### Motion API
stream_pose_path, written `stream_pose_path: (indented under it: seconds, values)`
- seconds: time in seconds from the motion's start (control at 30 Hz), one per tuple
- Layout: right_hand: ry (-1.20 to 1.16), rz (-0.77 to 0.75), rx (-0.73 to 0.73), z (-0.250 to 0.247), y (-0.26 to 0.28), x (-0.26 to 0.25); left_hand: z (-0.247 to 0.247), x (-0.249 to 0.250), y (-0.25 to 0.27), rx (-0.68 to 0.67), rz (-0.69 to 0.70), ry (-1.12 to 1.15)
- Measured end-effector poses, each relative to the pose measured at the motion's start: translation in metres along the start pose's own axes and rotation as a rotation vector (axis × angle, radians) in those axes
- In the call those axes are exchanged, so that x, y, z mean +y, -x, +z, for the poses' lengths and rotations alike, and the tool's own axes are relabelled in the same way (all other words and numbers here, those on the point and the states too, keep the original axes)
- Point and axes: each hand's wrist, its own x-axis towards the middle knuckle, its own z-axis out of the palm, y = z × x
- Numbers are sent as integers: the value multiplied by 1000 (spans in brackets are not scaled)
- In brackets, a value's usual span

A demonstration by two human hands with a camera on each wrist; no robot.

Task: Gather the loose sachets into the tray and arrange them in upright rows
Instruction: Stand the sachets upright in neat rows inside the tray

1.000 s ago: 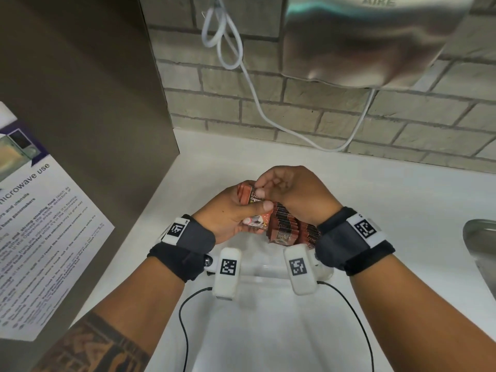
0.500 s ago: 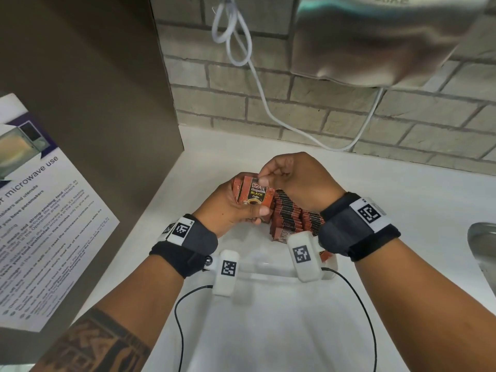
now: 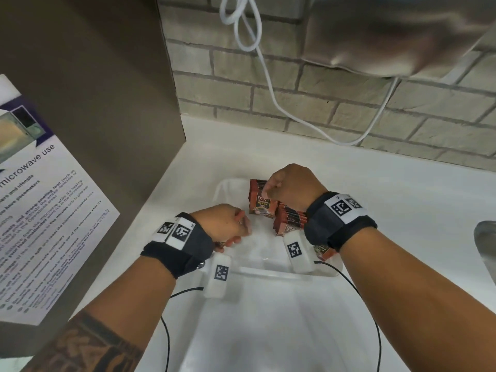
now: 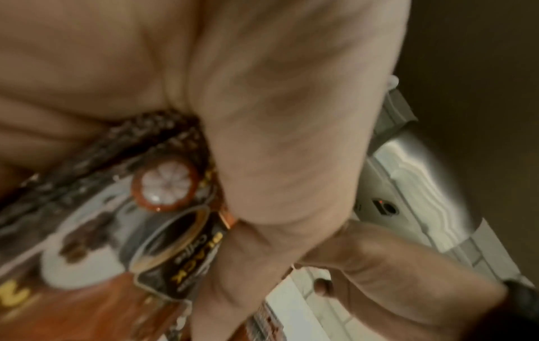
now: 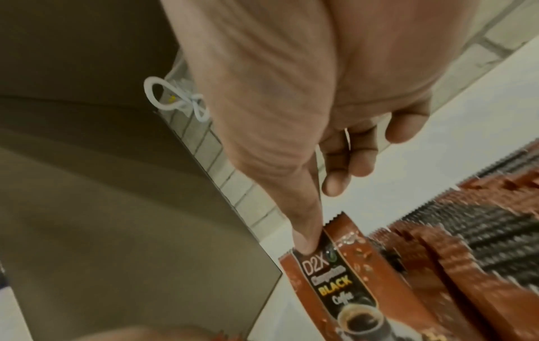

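A clear plastic tray (image 3: 225, 185) sits on the white counter. Brown-orange coffee sachets (image 3: 291, 218) stand in a row along its right side. At the tray's far end my right hand (image 3: 268, 190) pinches the top of a small upright bundle of sachets (image 3: 261, 208). In the right wrist view the thumb (image 5: 303, 242) presses on the front sachet (image 5: 335, 281) and the row (image 5: 466, 230) stands behind it. My left hand (image 3: 240, 228) hovers at the tray's left side, apart from that bundle. Its curled fingers grip a few more sachets (image 4: 87, 253) against the palm.
A brown cabinet side (image 3: 107, 103) with a microwave notice (image 3: 40, 210) closes off the left. Behind runs a brick wall with a white cable (image 3: 271, 84), and a steel hand dryer (image 3: 389, 36) hangs above. A metal sink edge (image 3: 485, 237) is at the right. One sachet (image 3: 324, 251) lies under my right wrist.
Both hands held one bundle together above the tray. Now the left hand has drawn back to the left with a few sachets, and the right hand has lowered the bundle into the tray's far end.
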Motion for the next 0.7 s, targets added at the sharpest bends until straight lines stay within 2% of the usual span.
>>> stream_pose_path:
  seconds: [0.13, 0.27, 0.7]
  values:
    - [88, 93, -49, 16, -11, -1, 15, 9, -22, -48, 26, -181]
    - [176, 124, -82, 27, -16, 0, 17, 14, -40, -90, 16, -323]
    - [160, 107, -65, 22, -21, 8, 18, 16, -58, -90, 25, -331]
